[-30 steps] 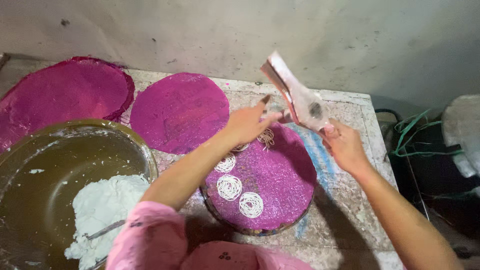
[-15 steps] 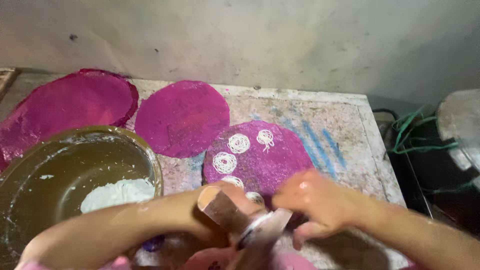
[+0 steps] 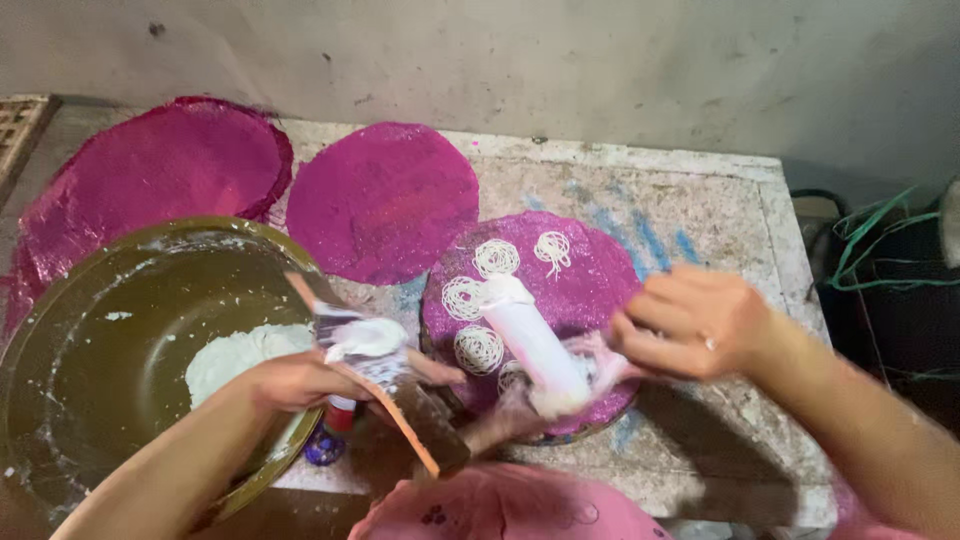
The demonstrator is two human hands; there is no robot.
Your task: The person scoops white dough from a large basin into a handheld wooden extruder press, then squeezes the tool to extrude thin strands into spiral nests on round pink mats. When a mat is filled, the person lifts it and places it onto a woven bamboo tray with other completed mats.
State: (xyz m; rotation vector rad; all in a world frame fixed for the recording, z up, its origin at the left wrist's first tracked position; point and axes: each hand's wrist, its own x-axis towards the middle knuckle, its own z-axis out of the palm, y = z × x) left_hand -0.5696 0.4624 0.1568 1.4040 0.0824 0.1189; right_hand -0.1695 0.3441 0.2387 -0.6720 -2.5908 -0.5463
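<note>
At the left of the frame sits a wide olive-green metal basin (image 3: 120, 330) holding white dough (image 3: 245, 355). Our left hand (image 3: 300, 380), low and left of centre, has its fingers wrapped around a metal noodle press (image 3: 385, 390) smeared with dough. Right of centre, our right hand (image 3: 700, 325) pinches a white dough cylinder (image 3: 535, 350) over a round magenta woven mat (image 3: 530, 310) carrying noodle coils. Bare stone slab (image 3: 720, 230) lies open beyond the mat to the right edge.

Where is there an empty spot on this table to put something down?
Bare stone table lies right of the noodle mat, up to the raised edge, and behind it by the wall. It is crowded around the big bowl, the magenta mats, left hand and right hand.
</note>
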